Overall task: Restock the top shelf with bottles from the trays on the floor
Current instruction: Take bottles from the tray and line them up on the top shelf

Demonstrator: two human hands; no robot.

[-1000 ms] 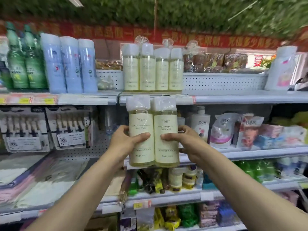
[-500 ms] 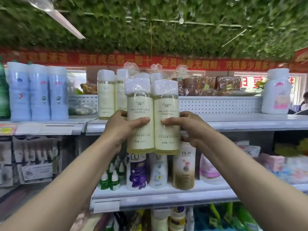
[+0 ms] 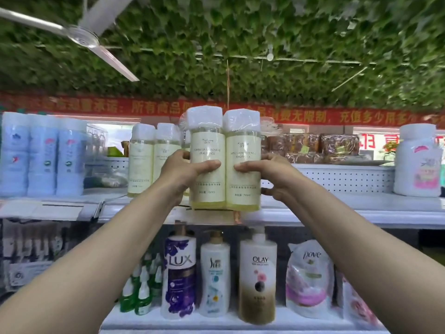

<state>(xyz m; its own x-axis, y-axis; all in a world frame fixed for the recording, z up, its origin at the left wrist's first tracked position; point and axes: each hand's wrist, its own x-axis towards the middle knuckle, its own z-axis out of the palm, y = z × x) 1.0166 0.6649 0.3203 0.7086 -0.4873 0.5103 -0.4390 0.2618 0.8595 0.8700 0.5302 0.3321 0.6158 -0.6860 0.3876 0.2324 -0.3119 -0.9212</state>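
Two pale yellow bottles with white wrapped caps are held side by side at the front edge of the top shelf [image 3: 337, 210]. My left hand [image 3: 183, 174] grips the left bottle [image 3: 207, 145], thumb across its label. My right hand [image 3: 267, 175] grips the right bottle [image 3: 243, 179] the same way. Their bases sit at about the level of the shelf's front lip; whether they touch it I cannot tell. More of the same bottles [image 3: 140, 160] stand on the shelf just behind and to the left.
Three light blue bottles [image 3: 43, 155] stand at the shelf's left end, a white bottle [image 3: 417, 160] at its right end. Wrapped brown packs [image 3: 313, 148] lie behind a perforated back panel. The shelf below holds Lux, Olay and Dove products [image 3: 257, 273]. A ceiling fan [image 3: 84, 37] hangs above.
Both hands have lifted the pair of bottles from mid-shelf height up to the top shelf's front edge. The view has tilted upward with them.
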